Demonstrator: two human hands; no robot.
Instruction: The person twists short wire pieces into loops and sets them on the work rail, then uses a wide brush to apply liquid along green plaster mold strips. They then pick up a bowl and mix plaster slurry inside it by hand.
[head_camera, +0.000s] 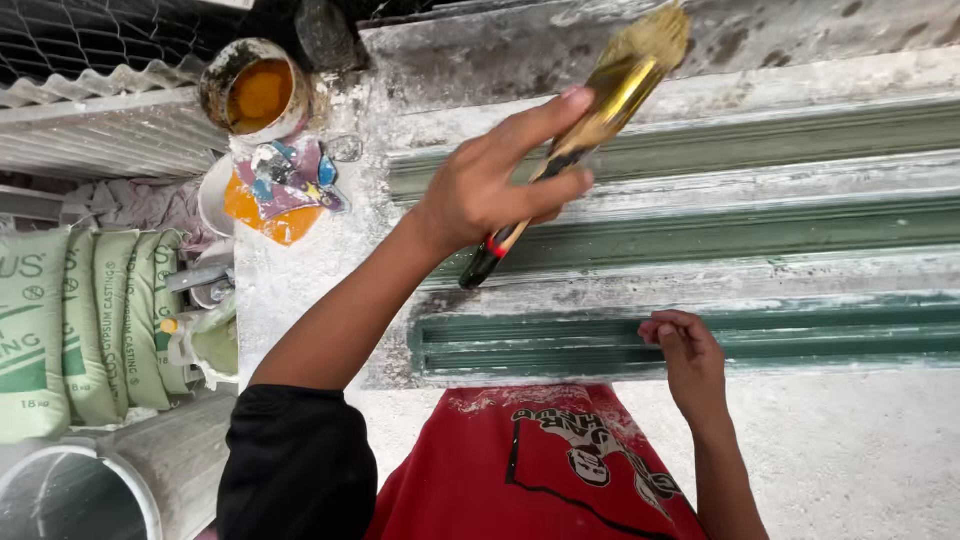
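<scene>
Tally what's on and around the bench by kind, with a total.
Brushes: 1, in the left hand
Green moulds: 1, right hand on its edge
Paint cans: 1
Sacks: 3
Buckets: 1
Total: 7

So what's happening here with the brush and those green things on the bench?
A person in a red shirt is working over long green moulds lying side by side on a dusty white bench. The left hand holds a wide paintbrush raised above the moulds, bristles tilted up and away. The right hand rests on the near edge of the closest mould. A tin of orange liquid stands at the bench's far left corner, and sacks are stacked beside the bench.
</scene>
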